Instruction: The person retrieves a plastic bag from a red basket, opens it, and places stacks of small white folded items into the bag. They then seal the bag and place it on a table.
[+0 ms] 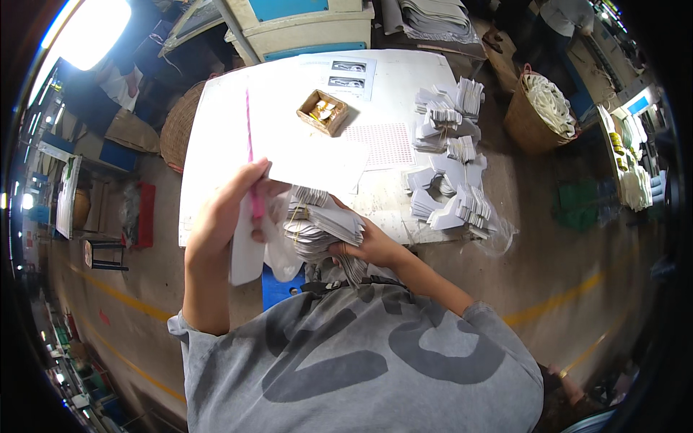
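My right hand [372, 245] grips a banded bundle of white-grey cut pieces [314, 234] just over the table's near edge. The bundle is layered, with thin yellowish bands around it. My left hand [216, 216] is closed at the bundle's left, its thumb pointing up and a white flat piece [247, 256] in its grasp. A pink strip [250, 130] runs from the far part of the table down to this hand; whether the fingers hold it too is hard to see. Translucent plastic [283, 252] hangs between the left hand and the bundle.
On the white table [216, 108] stand a small box of little metallic pieces [323, 113], a sheet of red marks [381, 146] and a printed sheet [350, 74]. Several similar banded bundles [447, 162] lie on the right. Beyond them is a wicker basket [530, 119] on the floor.
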